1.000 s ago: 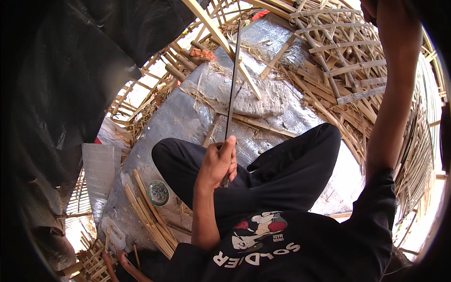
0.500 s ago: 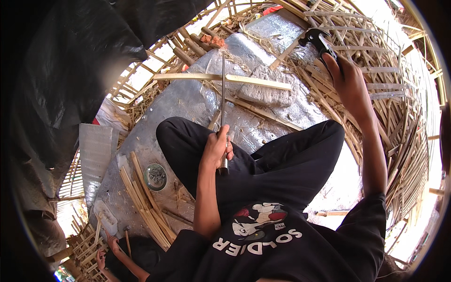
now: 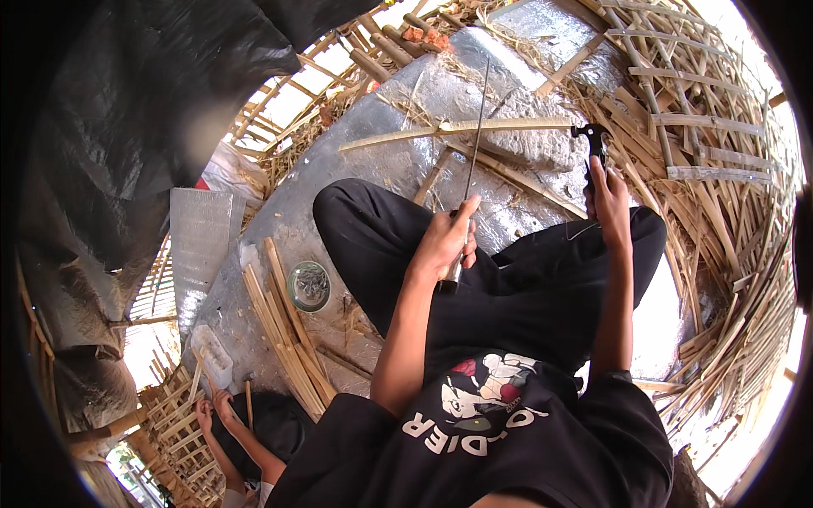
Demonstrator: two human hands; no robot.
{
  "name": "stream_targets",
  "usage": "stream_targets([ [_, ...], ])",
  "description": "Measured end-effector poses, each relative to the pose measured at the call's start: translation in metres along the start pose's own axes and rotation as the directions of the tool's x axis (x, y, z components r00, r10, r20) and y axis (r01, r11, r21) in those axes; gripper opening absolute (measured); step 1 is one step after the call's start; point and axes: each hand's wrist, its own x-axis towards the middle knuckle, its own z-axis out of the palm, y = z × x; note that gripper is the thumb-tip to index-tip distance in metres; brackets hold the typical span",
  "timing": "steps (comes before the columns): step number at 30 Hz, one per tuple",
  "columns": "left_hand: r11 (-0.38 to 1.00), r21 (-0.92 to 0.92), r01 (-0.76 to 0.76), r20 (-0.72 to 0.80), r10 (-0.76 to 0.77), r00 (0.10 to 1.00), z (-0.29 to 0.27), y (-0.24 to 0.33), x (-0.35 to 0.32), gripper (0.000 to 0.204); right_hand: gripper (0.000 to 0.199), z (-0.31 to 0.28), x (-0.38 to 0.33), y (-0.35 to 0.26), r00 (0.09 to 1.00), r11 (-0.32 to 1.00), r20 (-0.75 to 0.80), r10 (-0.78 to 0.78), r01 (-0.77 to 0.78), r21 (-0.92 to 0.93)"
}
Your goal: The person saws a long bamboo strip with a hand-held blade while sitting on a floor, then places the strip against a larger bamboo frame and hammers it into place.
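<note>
I see my left hand (image 3: 445,245) closed around the handle of a long thin blade (image 3: 476,127) pointing toward twelve o'clock, braced over my knee, while my right hand (image 3: 611,199) grips a hammer (image 3: 590,140) at two o'clock beside the bamboo strip (image 3: 457,131).

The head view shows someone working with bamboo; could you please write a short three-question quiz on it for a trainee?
1. True or false: the left hand holds a long thin blade pointing away from the body.
2. What does the right hand grip? A) a hammer B) a saw C) a paintbrush
3. What round thing sits on the silver sheet beside the stacked bamboo strips?

Key: 1 true. 2 A. 3 a small round tin; its contents are too small to tell.
</note>
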Motion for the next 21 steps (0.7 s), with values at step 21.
stream_targets([
  [21,0.828,0.252,-0.501,0.141,0.48,0.866,0.131,0.034,0.066,0.07,0.063,0.029,-0.038,0.024,0.803,0.605,0.556,-0.214,-0.338,0.721],
])
